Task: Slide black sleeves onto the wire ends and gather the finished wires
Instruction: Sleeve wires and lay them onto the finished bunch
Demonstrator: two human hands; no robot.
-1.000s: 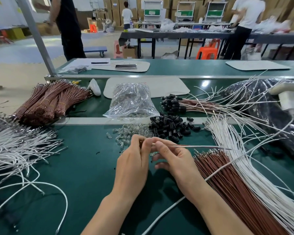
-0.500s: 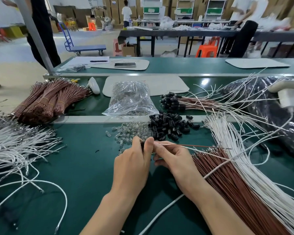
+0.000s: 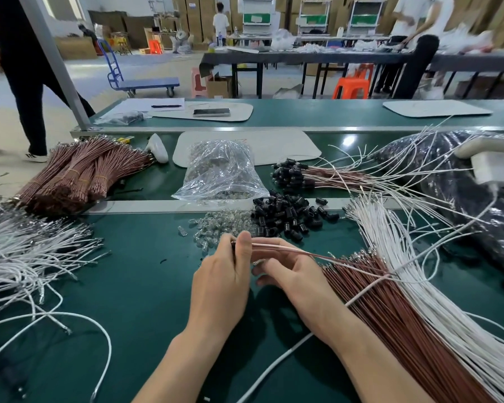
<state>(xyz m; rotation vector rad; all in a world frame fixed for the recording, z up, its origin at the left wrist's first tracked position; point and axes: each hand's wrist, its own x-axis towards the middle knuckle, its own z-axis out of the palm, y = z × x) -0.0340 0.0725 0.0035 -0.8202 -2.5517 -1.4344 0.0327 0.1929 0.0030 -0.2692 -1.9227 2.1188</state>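
Head cam: L hand (image 3: 224, 274) pinching wire pair (image 3: 288, 250) at dark tip, over green bench (image 3: 146, 271), near black sleeve pile (image 3: 288, 216). R hand (image 3: 294, 277) curling beneath pair, grip unclear. Vs 0.5 s ago: far ends sagging lower onto brown wire bundle (image 3: 376, 315).

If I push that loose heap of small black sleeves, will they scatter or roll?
The heap of small black sleeves likely scatters easily: they lie loose, a few lying apart. Being short tubes, they may roll on the smooth green table.
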